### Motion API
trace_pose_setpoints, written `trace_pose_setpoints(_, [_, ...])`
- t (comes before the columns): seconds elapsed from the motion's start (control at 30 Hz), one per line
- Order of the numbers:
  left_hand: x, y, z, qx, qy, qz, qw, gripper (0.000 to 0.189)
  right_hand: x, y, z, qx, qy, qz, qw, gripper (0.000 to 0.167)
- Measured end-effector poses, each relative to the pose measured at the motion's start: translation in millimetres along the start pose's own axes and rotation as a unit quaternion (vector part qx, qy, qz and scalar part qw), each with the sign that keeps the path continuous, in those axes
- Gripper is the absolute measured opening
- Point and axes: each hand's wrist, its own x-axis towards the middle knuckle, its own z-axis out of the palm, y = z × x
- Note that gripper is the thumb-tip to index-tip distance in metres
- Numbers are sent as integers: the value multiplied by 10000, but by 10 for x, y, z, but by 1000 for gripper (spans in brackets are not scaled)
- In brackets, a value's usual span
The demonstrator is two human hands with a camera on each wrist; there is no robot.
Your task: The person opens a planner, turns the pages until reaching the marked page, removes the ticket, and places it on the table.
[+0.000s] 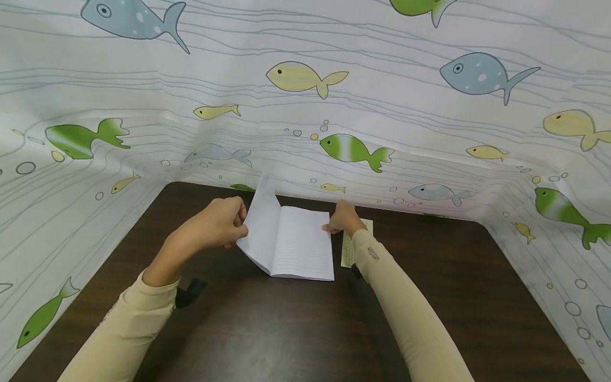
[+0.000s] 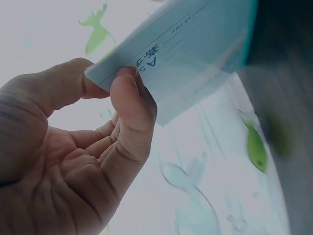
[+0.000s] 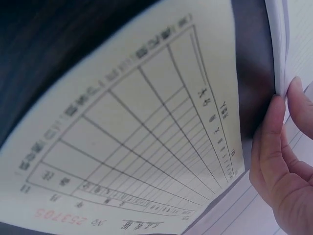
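Observation:
An open notebook (image 1: 303, 244) with lined white pages lies on the dark table, its left side (image 1: 261, 228) raised at a slant. My left hand (image 1: 212, 225) pinches the outer edge of that raised side between thumb and fingers. Blue print shows on the cover (image 2: 195, 54) in the left wrist view. At the notebook's upper right edge, my right hand (image 1: 342, 218) pinches the page stack (image 3: 279, 49) between thumb and forefinger. A pale printed receipt form (image 1: 348, 249) with a ruled grid and red number lies just right of the notebook, partly hidden under my right forearm.
The dark wooden table (image 1: 267, 334) extends around the notebook. A white sheet (image 1: 410, 127) printed with fish hangs behind it and along both sides, meeting the table's back edge close beyond the notebook.

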Motion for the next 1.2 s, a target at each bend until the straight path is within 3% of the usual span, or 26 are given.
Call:
trace_pose_setpoints(0.2, [214, 336, 186, 142, 44, 366, 9992, 7, 28, 20, 24, 217, 21, 123, 9997, 54])
trace_pose_setpoints(0.43, [510, 697, 466, 331, -346, 321, 9983, 14, 4, -16, -4, 253, -63, 133, 9996, 39])
trace_pose_setpoints(0.57, [672, 813, 646, 398, -583, 475, 9964, 21, -23, -28, -42, 175, -89, 57, 9998, 23])
trace_pose_setpoints(0.73, [818, 888, 914, 341, -861, 594, 9939, 39, -55, 41, -40, 66, -78, -366, 9993, 16])
trace_pose_setpoints(0.9, [1022, 857, 1216, 236, -1230, 300, 9917, 30, -83, 139, -66, 238, -106, -695, 9972, 19])
trace_pose_setpoints(1.1, [1493, 465, 1805, 484, -1460, 279, 9877, 27, -78, 218, -97, 1149, -479, -723, 9896, 43])
trace_pose_setpoints(1.2, [1589, 369, 1969, 432, -1632, 217, 9854, 27, -87, 226, -113, 1825, -706, -588, 9789, 52])
